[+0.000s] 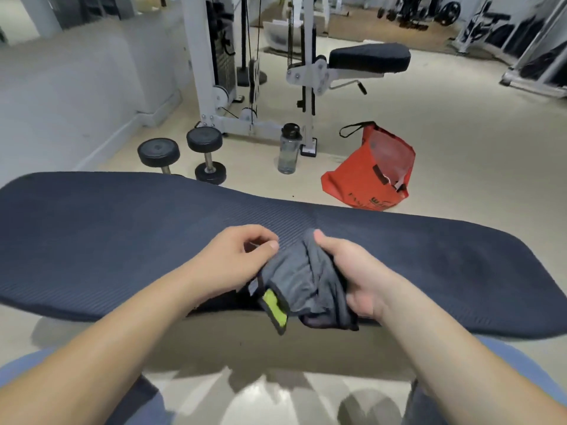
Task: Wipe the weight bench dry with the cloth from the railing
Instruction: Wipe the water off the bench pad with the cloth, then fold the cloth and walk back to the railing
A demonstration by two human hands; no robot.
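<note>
The dark ribbed pad of the weight bench (153, 228) runs across the view from left to right. A grey cloth (302, 277) with black trim and a lime-green patch is bunched above the bench's near edge, at the middle. My left hand (236, 259) pinches its left side between thumb and fingers. My right hand (352, 271) grips the bunched right side, thumb on top. A loose corner of the cloth hangs below the bench's near edge.
Beyond the bench on the floor stand two black dumbbells (184, 154), a clear water bottle (289, 148) and an open red bag (374, 173). A white cable machine (214, 65) with a padded seat (369, 58) stands farther back. A low wall runs along the left.
</note>
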